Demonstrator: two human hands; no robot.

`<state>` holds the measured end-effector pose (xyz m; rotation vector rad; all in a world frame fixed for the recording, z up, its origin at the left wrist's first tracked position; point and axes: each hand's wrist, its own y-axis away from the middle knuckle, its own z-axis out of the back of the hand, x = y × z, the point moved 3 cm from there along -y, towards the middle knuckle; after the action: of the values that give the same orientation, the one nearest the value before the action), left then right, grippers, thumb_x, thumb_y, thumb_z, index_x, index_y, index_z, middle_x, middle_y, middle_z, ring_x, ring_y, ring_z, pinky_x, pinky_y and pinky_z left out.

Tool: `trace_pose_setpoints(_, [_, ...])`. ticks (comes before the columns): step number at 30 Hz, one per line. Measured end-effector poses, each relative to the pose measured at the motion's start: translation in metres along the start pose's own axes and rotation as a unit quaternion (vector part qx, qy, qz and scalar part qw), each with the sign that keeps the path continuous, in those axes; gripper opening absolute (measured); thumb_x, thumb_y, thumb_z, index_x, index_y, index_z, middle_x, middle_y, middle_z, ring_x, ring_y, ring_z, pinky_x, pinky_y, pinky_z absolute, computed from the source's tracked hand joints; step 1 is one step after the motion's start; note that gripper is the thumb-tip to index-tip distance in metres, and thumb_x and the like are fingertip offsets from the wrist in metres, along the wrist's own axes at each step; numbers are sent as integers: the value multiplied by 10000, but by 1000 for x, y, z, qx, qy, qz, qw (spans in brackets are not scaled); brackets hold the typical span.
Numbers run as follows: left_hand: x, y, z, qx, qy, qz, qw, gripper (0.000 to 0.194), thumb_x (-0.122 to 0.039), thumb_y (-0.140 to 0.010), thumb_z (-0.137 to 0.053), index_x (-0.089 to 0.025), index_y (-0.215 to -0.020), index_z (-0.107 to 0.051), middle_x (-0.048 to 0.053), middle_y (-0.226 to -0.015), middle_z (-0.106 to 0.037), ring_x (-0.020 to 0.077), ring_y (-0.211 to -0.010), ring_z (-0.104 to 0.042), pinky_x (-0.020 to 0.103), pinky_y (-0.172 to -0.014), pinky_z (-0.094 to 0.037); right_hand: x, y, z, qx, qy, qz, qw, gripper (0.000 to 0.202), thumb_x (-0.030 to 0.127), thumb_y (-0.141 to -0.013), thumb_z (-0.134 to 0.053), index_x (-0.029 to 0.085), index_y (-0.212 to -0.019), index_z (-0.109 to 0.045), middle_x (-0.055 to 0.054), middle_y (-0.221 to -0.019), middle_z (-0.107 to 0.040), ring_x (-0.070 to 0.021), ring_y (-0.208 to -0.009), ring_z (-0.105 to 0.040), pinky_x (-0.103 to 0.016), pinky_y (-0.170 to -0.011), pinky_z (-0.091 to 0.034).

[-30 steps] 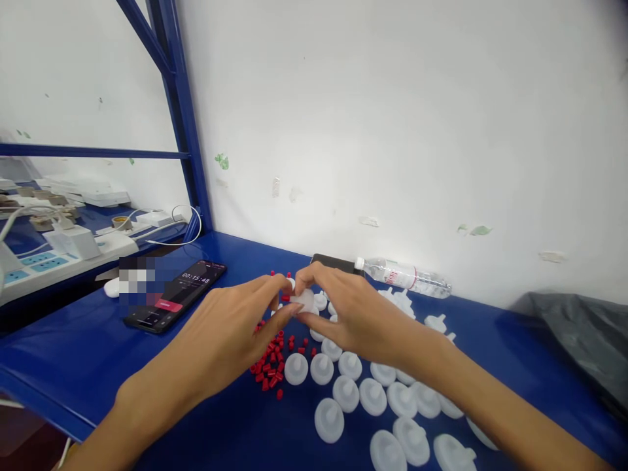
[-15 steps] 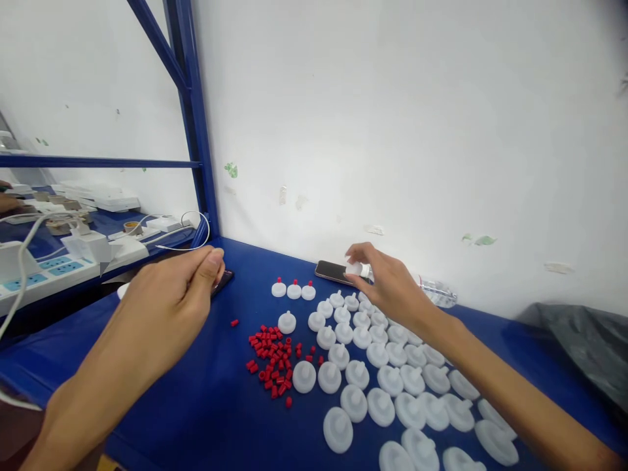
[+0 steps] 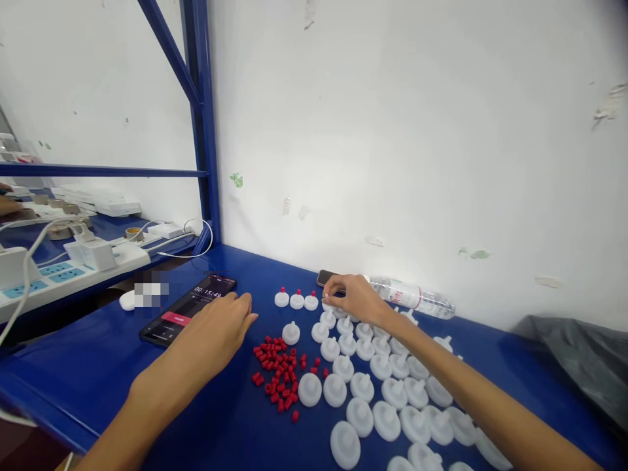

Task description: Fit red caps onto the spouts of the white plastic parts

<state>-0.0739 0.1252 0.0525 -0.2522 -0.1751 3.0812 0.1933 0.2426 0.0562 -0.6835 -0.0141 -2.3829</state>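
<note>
The right hand [image 3: 356,299] is reaching out over the blue worktop [image 3: 226,418], its fingertips [image 3: 330,299] pinching together on a small white round plastic cap [image 3: 328,305] that is sitting at the right end of a short row of three white plastic caps with red tips [image 3: 296,299], just beside the last of them. The left hand [image 3: 216,330] is lying palm down on the worktop with its fingers loosely together and its grip holding nothing, its fingertips just beside the lower edge of a black smartphone showing a timer [image 3: 189,309]. Between the two hands, a loose pile of small red plastic plugs [image 3: 277,369] is lying on the worktop, and a spread of white round plastic caps with centre stubs [image 3: 377,392] is lying in rough rows under and beside the right forearm. A second dark phone [image 3: 324,277] and a clear plastic water bottle lying on its side [image 3: 412,296] are resting by the white wall, just beyond the right hand.
</note>
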Motion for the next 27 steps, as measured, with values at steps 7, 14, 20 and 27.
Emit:
trace_pose_setpoints(7, [1,-3,-9,19,68,-38,997,237,-295,-1053,-463,-221,-842,-538,74,-901,-690,244,-802,-640,361,-707,-371,5,-2,-2,20,-35,-11,999,281,375,-1024,-693,170,-1216,-681,-73,-1194,-717,-210,-1004,-720,-420,-880,-623])
trace_pose_setpoints(14, [-18,10,9,43,152,-56,986,280,-333,-1055,-458,-226,-822,-571,27,-882,-688,206,-805,-611,317,-679,-382,18,2,8,-28,-43,16,999,213,360,-1008,-697,175,-1112,-687,-63,-1123,-750,-211,-983,-736,-407,-883,-605])
trace_pose_setpoints(20, [-30,16,12,70,197,-68,976,237,-340,-1041,-483,-242,-909,-654,11,-932,-704,193,-859,-651,279,-696,-435,39,10,14,-8,-28,85,996,279,402,-1084,-521,250,-1163,-741,-46,-1184,-786,-210,-1053,-734,-365,-939,-561])
trace_pose_setpoints(27, [-32,14,11,68,176,-75,979,238,-250,-1015,-500,-240,-926,-721,38,-1009,-730,227,-972,-663,318,-820,-455,37,1,-6,22,10,112,993,347,390,-1093,-488,255,-1231,-776,-50,-1182,-811,-241,-1047,-760,-374,-933,-566])
